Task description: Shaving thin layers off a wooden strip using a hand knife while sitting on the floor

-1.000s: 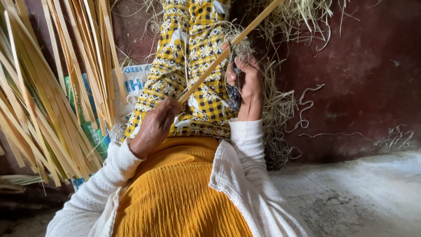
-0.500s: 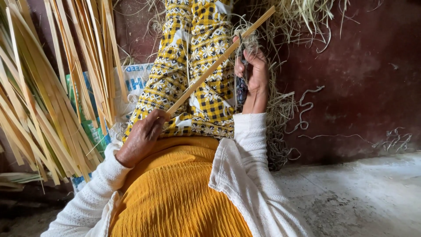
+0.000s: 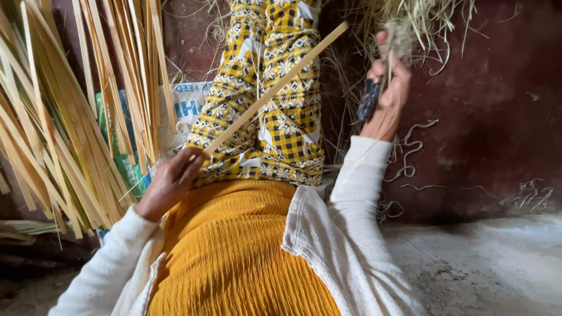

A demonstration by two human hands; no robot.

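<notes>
A person sits on the floor, legs stretched out in yellow, black and white patterned trousers (image 3: 275, 99), seen from above. A long, flat, pale bamboo strip (image 3: 275, 88) lies slantwise across those trousers. The left hand (image 3: 170, 182) is closed around the strip's lower end, beside the trousers' left edge. The right hand (image 3: 386, 96), raised beyond the trousers' right edge, is closed around a dark-handled knife (image 3: 370, 99); the blade is hidden and the strip's upper end stops just short of this hand.

Left of the trousers, a thick fan of split bamboo strips (image 3: 64, 117) leans close, crowding that side, with a white and green printed sack (image 3: 181, 111) behind it. Above and right of the trousers hangs a tangle of dry, stringy shavings (image 3: 410, 23) against a dark red wall (image 3: 497, 105). Right of the trousers, rough grey floor (image 3: 497, 269) lies open.
</notes>
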